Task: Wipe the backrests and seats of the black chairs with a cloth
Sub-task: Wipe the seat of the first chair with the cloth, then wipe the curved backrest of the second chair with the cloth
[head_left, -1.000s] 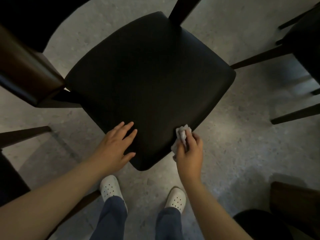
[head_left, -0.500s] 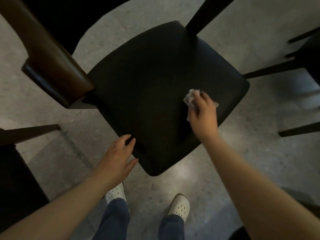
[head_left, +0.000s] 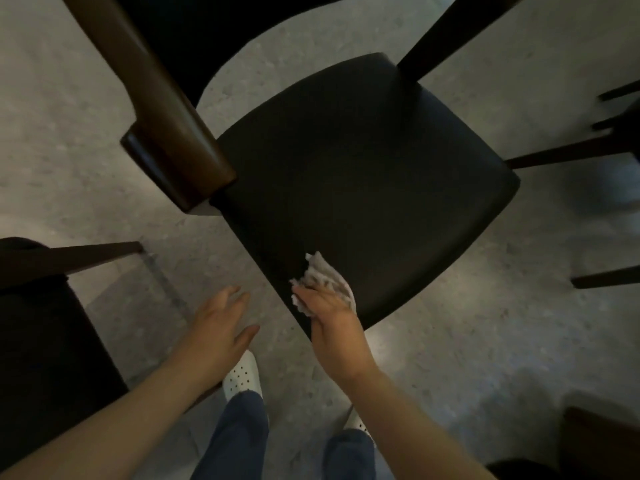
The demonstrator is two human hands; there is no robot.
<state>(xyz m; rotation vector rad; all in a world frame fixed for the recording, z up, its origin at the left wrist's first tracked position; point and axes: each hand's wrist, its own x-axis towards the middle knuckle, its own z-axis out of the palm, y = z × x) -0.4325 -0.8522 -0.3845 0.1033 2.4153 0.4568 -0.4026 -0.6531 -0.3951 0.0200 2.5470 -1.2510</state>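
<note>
A black chair seat (head_left: 367, 188) fills the middle of the view, turned like a diamond with one corner toward me. My right hand (head_left: 332, 320) presses a crumpled white cloth (head_left: 320, 284) flat onto the seat near that corner, at its left edge. Off the seat and to the left, my left hand (head_left: 221, 320) hovers over the floor with fingers spread and nothing in it. The chair's brown wooden backrest (head_left: 159, 109) rises at the upper left.
Another dark chair (head_left: 45, 341) stands at the left edge, and dark chair legs (head_left: 568, 155) reach in from the right. A brown piece of furniture (head_left: 602, 441) sits at the lower right. My white shoes (head_left: 242, 375) stand on the grey speckled floor.
My right hand swept the cloth out to the seat's right side and has come back to the corner nearest me. My left hand has slid off the seat to the left.
</note>
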